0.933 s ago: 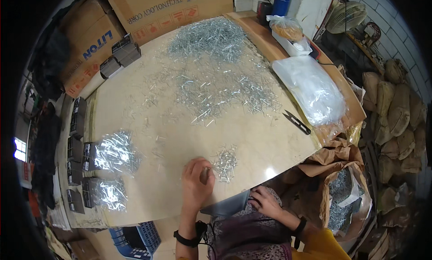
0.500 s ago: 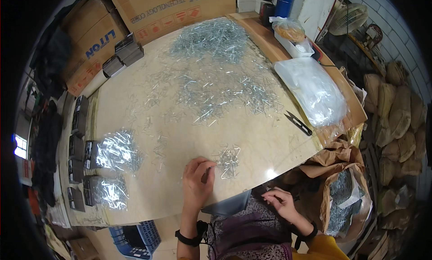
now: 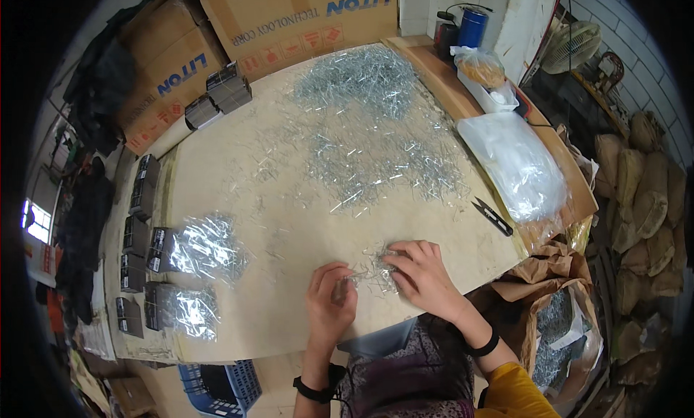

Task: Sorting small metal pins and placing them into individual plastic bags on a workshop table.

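A small heap of bent metal wire pieces (image 3: 375,261) lies on the table near its front edge, between my two hands. My left hand (image 3: 332,299) is at the left side of the heap, its fingers curled toward the thumb around a few wire pieces. From the right, my right hand (image 3: 428,279) reaches over the heap, with fingers and thumb bent around wire pieces at its edge. Part of the heap is hidden under the right fingers. Farther back on the table (image 3: 289,313) are a loose spread of the same pieces (image 3: 387,165) and a large pile (image 3: 358,78).
Clear bags of wire pieces (image 3: 207,248) with dark card packs (image 3: 134,273) line the left side. Black snips (image 3: 493,217) and a stack of clear plastic bags (image 3: 515,168) are at right. A paper sack (image 3: 531,317) stands below the right edge; cartons (image 3: 296,20) stand behind.
My right hand has come up from below the table edge onto the small heap. My left hand remains beside it, now with wire pieces at its fingertips. The whole view has shifted slightly.
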Action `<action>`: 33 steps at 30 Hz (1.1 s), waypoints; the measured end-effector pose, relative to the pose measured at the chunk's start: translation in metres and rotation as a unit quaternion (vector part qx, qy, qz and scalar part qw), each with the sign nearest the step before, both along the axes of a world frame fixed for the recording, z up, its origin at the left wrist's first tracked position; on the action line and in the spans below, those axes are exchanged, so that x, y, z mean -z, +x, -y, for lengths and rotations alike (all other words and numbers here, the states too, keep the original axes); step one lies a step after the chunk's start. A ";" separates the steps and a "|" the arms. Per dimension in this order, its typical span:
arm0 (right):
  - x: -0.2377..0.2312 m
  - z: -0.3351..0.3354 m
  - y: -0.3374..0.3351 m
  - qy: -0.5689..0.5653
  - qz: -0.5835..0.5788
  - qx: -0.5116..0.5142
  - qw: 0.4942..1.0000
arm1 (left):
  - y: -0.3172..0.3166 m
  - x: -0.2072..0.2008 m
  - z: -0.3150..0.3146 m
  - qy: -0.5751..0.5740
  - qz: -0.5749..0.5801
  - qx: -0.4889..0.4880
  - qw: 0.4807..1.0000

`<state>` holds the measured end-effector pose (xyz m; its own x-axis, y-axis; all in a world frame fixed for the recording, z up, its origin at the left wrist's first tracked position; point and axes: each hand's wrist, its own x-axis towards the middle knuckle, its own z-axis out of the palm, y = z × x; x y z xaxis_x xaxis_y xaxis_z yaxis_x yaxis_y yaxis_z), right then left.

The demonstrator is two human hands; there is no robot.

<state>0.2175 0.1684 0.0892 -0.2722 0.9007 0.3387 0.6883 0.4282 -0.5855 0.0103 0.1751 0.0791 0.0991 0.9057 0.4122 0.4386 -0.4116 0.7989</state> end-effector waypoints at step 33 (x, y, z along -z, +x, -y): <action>0.008 0.007 0.002 0.019 -0.092 -0.008 0.996 | -0.011 -0.003 0.028 0.094 -0.201 0.027 0.975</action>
